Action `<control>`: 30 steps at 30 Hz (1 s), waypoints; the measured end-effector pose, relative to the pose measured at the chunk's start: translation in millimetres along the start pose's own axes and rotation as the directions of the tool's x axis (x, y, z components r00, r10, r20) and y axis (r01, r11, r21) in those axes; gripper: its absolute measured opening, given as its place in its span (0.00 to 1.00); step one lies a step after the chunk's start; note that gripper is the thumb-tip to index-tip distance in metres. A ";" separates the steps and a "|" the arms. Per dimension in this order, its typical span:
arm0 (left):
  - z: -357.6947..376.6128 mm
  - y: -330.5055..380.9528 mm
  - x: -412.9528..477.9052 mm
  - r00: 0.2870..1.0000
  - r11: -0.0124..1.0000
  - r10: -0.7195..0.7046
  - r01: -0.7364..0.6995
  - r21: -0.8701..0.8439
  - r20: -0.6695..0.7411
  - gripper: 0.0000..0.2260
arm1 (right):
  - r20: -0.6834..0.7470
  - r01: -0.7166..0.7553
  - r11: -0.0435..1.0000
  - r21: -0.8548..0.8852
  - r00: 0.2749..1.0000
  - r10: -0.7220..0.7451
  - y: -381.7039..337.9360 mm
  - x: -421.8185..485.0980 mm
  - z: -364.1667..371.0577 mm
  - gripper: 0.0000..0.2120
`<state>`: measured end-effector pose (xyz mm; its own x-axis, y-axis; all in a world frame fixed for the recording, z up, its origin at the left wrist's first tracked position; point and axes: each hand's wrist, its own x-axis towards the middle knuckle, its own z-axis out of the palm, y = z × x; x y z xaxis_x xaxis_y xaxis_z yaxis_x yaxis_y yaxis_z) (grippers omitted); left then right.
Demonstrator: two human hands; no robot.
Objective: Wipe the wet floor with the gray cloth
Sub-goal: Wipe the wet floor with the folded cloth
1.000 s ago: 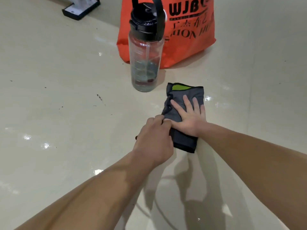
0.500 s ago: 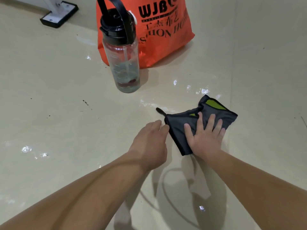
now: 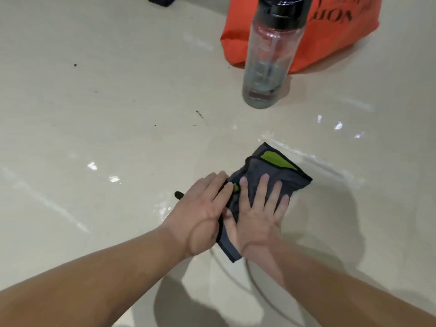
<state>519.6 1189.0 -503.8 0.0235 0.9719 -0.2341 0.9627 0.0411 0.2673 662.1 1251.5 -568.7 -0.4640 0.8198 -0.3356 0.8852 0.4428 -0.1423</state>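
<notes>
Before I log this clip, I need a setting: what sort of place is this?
Probably an indoor room, a home or shop, though that is uncertain. The glossy cream floor looks tiled, and an orange shopping bag and a clear water bottle stand on it.

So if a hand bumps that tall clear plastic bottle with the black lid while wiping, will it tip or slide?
The tall clear plastic bottle with the black lid looks nearly empty, so it is probably light. Being tall and narrow, it may tip if knocked high. The glossy beige floor shows wet streaks nearby, so a low nudge might slide it instead.
</notes>
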 end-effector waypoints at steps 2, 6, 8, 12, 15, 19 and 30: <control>-6.0 -26.0 -28.5 0.996 0.996 -0.092 0.093 0.018 -0.010 0.38 | 0.030 0.175 0.983 -0.049 0.984 -0.173 -47.6 16.1 -1.5 0.41; -14.0 -70.0 -78.1 0.945 0.945 -0.325 0.326 0.028 -0.042 0.44 | 0.138 0.359 0.922 -0.144 0.930 -0.340 -113.6 44.9 -1.2 0.40; -18.0 -88.1 -103.3 0.869 0.875 -0.484 0.481 -0.059 -0.096 0.41 | 0.155 0.415 0.894 -0.168 0.907 -0.391 -145.9 44.9 2.6 0.40; -22.4 -101.1 -140.2 0.798 0.796 -0.600 0.589 -0.141 -0.054 0.38 | 0.156 0.538 0.832 -0.137 0.841 -0.518 -172.4 12.2 13.9 0.39; -21.6 -99.8 -145.5 0.837 0.837 -0.546 0.544 -0.065 -0.030 0.38 | 0.190 0.622 0.766 -0.159 0.781 -0.595 -166.9 -30.8 23.7 0.39; -16.7 -98.9 -128.1 0.904 0.912 -0.410 0.404 -0.071 -0.122 0.32 | 0.110 0.680 0.732 0.045 0.725 -0.680 -148.2 -42.6 18.6 0.36; 46.5 -78.1 -103.3 0.884 0.891 -0.440 0.408 0.201 0.158 0.38 | 0.106 0.526 0.847 0.070 0.841 -0.531 -99.4 -25.9 -59.1 0.17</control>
<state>454.5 1074.6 -543.9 -0.3608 0.8044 -0.4720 0.9211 0.3868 -0.0449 584.2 1207.7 -490.9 -0.8568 0.4159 -0.3050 0.5082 0.7813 -0.3623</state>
